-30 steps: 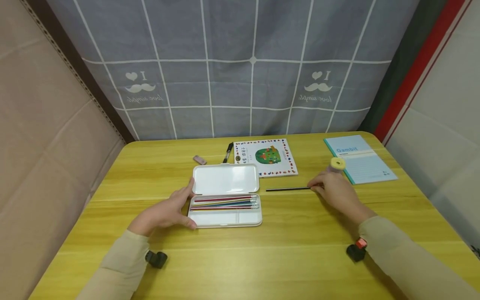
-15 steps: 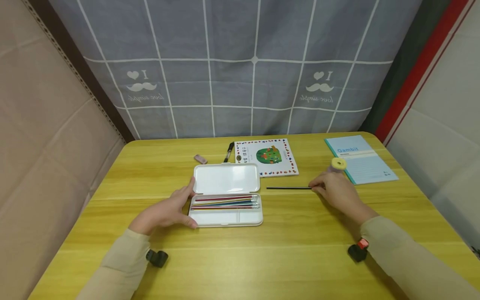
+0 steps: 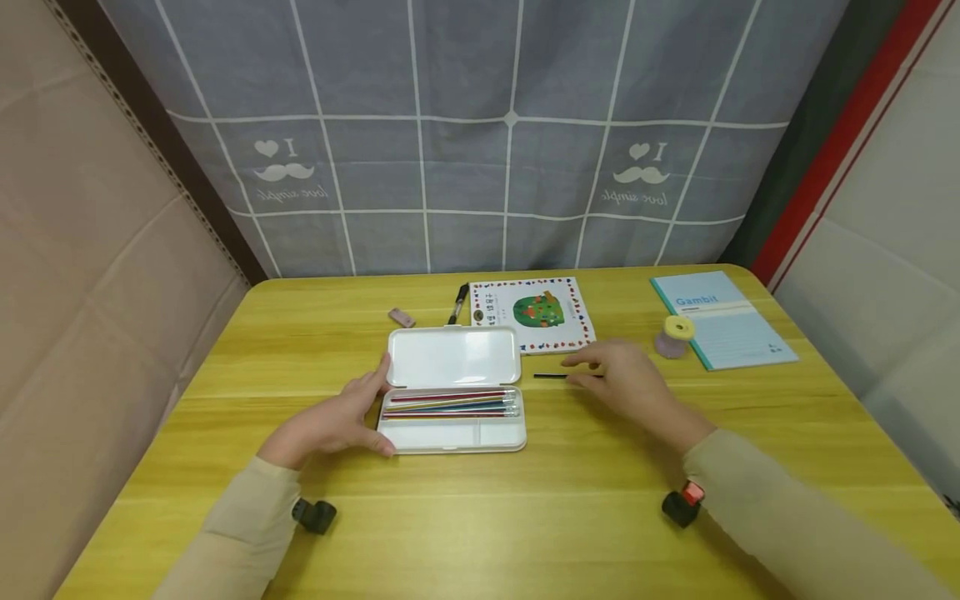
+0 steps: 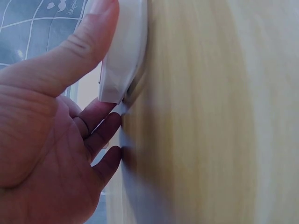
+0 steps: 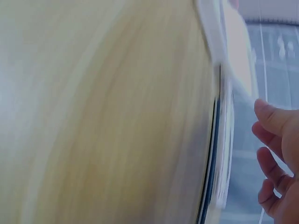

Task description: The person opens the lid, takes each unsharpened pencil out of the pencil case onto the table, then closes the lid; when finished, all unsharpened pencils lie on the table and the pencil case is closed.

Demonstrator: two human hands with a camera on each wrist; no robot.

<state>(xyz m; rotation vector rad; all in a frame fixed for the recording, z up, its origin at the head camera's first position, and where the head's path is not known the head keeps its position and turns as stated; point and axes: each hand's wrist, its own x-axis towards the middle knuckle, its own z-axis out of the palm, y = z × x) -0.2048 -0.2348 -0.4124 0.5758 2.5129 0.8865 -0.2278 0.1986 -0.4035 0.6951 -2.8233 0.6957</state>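
Note:
A white pencil case (image 3: 450, 392) lies open in the middle of the yellow table (image 3: 600, 517), with several coloured pencils (image 3: 450, 403) in its tray. My left hand (image 3: 330, 421) grips the case's left end, thumb at the front corner and fingers by the hinge. In the left wrist view the thumb of that hand (image 4: 46, 140) lies along the white rim of the case (image 4: 124, 51). A thin black pencil (image 3: 551, 376) lies on the table right of the case. My right hand (image 3: 626, 383) hovers over its right part with fingers stretched left. The right wrist view is blurred and shows loosely bent fingers (image 5: 273, 154).
Behind the case lie a picture book (image 3: 536, 312), a black pen (image 3: 456, 304) and a pink eraser (image 3: 401, 317). A yellow-topped roll (image 3: 672, 335) and a blue notebook (image 3: 723, 321) sit at the right. A grey curtain hangs behind; a cardboard wall stands left.
My right hand has slid left from the black pencil's right end to over its middle. The pencil, the case and my left hand have not moved.

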